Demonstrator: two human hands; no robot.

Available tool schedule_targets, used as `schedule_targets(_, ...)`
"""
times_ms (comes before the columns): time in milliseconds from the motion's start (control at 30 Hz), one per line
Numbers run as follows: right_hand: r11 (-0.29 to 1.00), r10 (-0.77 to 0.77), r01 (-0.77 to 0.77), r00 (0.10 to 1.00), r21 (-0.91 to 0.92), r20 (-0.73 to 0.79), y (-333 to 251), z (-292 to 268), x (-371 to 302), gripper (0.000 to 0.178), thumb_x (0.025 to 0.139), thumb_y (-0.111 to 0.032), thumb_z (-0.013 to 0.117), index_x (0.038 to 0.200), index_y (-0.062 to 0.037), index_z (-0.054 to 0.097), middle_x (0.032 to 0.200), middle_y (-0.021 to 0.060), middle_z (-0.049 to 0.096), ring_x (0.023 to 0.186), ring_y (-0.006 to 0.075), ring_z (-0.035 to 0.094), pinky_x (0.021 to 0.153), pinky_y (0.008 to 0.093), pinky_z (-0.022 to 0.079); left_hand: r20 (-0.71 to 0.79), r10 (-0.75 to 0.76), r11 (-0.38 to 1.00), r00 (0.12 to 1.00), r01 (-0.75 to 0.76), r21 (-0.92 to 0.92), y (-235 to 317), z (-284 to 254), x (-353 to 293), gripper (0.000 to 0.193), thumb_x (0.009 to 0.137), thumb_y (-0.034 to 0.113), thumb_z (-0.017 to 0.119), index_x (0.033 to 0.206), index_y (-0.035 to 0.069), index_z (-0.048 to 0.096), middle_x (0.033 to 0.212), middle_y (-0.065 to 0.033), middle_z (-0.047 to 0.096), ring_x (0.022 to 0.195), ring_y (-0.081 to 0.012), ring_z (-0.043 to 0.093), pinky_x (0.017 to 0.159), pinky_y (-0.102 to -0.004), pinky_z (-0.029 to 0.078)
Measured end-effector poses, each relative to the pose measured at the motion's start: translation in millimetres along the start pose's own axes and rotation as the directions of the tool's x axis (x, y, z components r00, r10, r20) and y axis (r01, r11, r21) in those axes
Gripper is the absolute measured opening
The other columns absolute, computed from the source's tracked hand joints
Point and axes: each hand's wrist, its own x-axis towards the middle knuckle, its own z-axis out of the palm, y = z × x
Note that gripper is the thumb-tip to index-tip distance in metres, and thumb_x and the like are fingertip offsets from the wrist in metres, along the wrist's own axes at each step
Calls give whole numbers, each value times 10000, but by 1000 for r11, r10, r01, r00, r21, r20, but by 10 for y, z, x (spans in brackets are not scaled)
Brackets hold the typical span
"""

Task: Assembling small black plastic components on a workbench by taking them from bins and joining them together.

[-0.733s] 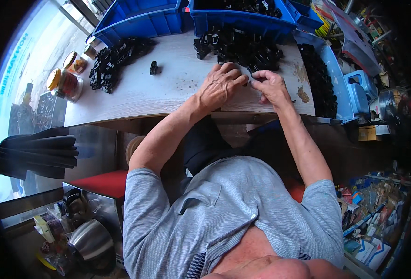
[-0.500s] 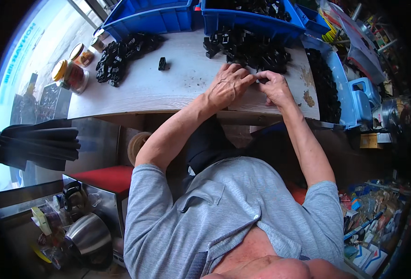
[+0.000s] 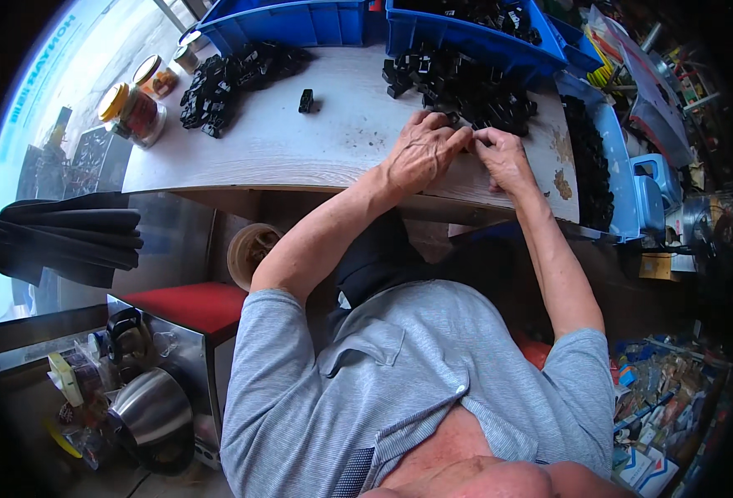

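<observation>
At the table's front edge, right of the middle, my two hands are close together with their fingertips meeting. My left hand (image 3: 423,156) is closed, its fingers curled inward; whatever they hold is hidden. Thumb and forefinger of my right hand (image 3: 506,163) are pinched just beside it, and what is between them is too small to make out. Right behind the hands lies a heap of small black plastic parts (image 3: 474,90). A lone black part (image 3: 306,101) stands farther left, and another heap of such parts (image 3: 215,90) lies at the table's left side.
Two blue bins (image 3: 287,26) (image 3: 478,43) stand along the back of the whitish table (image 3: 258,162); the right one holds black parts. Jars (image 3: 138,118) line the left edge. A light blue bin (image 3: 623,178) borders the right side. Below left are a bucket (image 3: 238,259) and a red-topped cabinet (image 3: 185,309).
The whole view has shifted slightly, so the table appears farther right and higher. Both hands stay together at the table edge, with small finger movements.
</observation>
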Motion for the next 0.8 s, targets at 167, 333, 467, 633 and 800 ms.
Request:
schedule_targets(167,997,-53,54,998,60,-14,17,-1,-19,325,896,-249,737,1148,-50,685,631,11,604,374,79,452,351,253,350,-176,-39,999,984,35,-29,4,-95,8,322,899,107,633,1220,120,617,1203,-89,671,1142,-331,585,1006,-461,413)
schedule_targets(333,997,-69,69,998,-40,2,-52,-6,-46,381,830,-176,794,1158,-29,670,538,-44,513,374,64,414,352,246,344,-529,-291,877,797,443,184,-443,-525,-326,356,857,193,691,1201,104,653,1218,-115,658,1105,-338,595,944,-447,471)
schedule_targets(467,996,-87,87,996,-7,16,-74,10,-35,358,810,-124,788,1132,-25,665,532,-47,495,377,59,415,342,240,333,-289,-609,629,739,671,392,-981,-759,-761,360,850,200,704,1196,108,680,1204,-102,681,1084,-353,609,950,-430,478)
schedule_targets(633,997,-81,81,996,2,25,-38,33,-12,304,809,-121,779,1072,-19,667,529,-46,477,370,54,411,332,240,327,-225,-568,697,791,609,380,-988,-747,-865,341,902,163,643,1239,117,661,1149,-112,700,1056,-327,625,928,-423,486)
schedule_targets(800,995,-100,99,995,32,18,4,15,-7,268,808,-123,779,1040,-33,680,532,-51,462,364,50,404,332,240,317,-229,-514,812,827,555,182,-729,-661,-812,391,932,150,647,1317,103,600,1063,-149,701,941,-333,651,844,-417,520)
